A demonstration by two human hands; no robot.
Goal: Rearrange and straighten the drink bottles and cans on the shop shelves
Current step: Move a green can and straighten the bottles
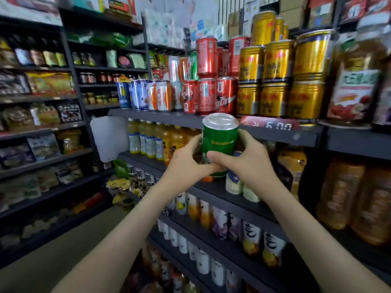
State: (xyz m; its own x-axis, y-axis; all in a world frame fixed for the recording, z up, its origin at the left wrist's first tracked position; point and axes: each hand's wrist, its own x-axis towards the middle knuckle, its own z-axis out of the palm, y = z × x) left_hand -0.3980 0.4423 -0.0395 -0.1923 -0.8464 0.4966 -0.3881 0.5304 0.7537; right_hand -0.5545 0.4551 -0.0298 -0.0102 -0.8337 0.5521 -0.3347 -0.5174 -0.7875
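Before the drinks shelf, near centre: green can (pixel 220 142) upright, off the shelf, held in both hands just below the shelf edge (pixel 160 115).
Grip, left hand (pixel 186 159): fingers curled round the can's lower left side.
Grip, right hand (pixel 245 163): wrapped round the right side, thumb across the front.
Risk, stacks: red cans (pixel 206 96) and gold cans (pixel 273 81) stand two high and close-packed; a nudge while setting the can in would likely topple one.
Risk, edge: the can's rim could catch the shelf edge or the price tag (pixel 270 123) on the way up.
Hidden: can's base behind fingers; no free slot plainly visible; labels blurred by motion; bottles (pixel 148 140) on the shelf below partly covered by the hands.
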